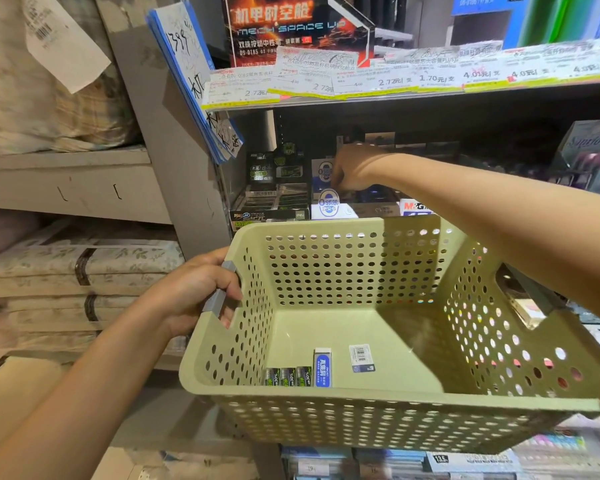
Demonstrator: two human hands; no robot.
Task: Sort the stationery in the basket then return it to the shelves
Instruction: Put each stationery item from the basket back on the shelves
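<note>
The shelf unit (361, 95) fills the view ahead. Below it, the left hand (201, 292) grips the grey handle of the perforated green basket (378, 400), whose floor is mostly bare. The right hand (352, 168), fingers curled, reaches over the far rim into the eraser boxes (328, 206); whether it pinches anything cannot be told. Five erasers (323, 370) lie against the near wall.

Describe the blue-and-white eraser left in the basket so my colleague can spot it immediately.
Find the pale green perforated basket that the left hand holds by its handle. On its floor, against the near wall, lies a short row of small items. The blue-and-white eraser sits right of three dark green packs and left of a flat barcode-labelled pack; it alone wears a blue sleeve.
</note>
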